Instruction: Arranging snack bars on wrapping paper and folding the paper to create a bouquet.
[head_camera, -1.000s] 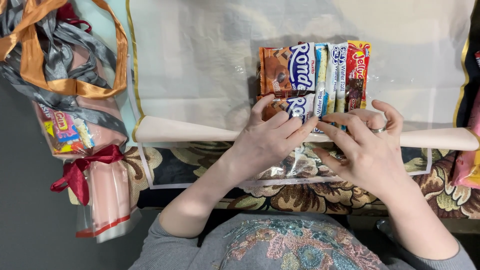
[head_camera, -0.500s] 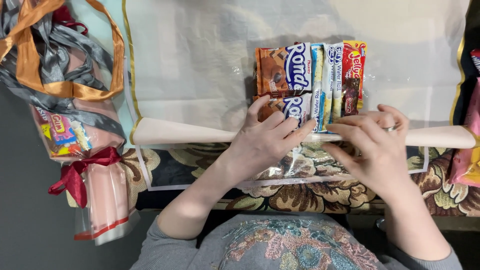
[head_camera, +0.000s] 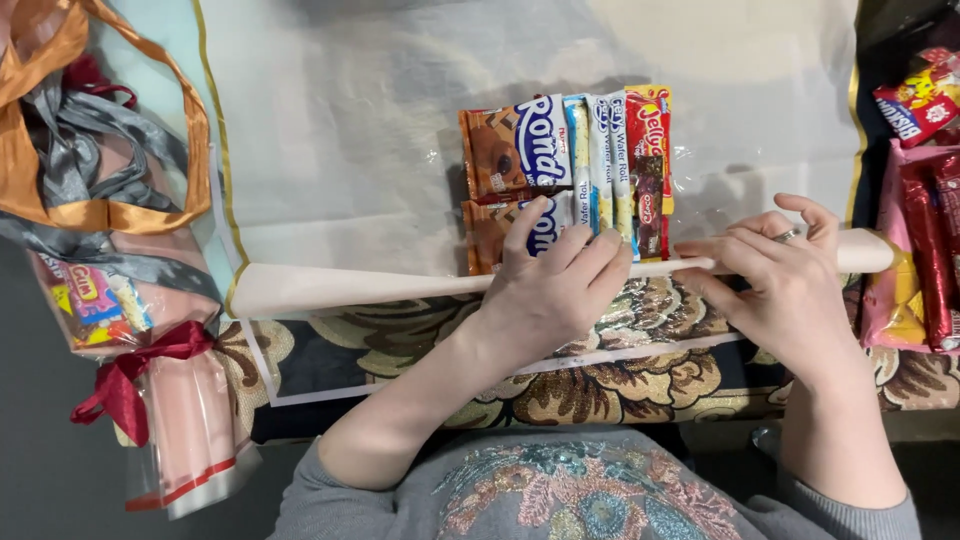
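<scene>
A row of snack packets (head_camera: 566, 170), brown, white-blue and red-yellow, lies on a clear and white wrapping sheet (head_camera: 340, 130). Across the sheet's near edge lies a long cream paper roll (head_camera: 350, 284). My left hand (head_camera: 552, 286) presses flat on the lower brown packet and the roll, fingers spread over them. My right hand (head_camera: 775, 275), with a ring, rests on the roll just right of the packets, fingers curled and pinching its top edge.
Orange and grey ribbons (head_camera: 90, 150) and a wrapped bundle tied with a red bow (head_camera: 140, 375) lie at the left. More red and pink snack packs (head_camera: 920, 240) sit at the right edge. A floral patterned cloth (head_camera: 640, 370) covers the near table edge.
My right hand has slid to the right along the roll, away from the packets. My left hand stays pressed on the packets and roll.
</scene>
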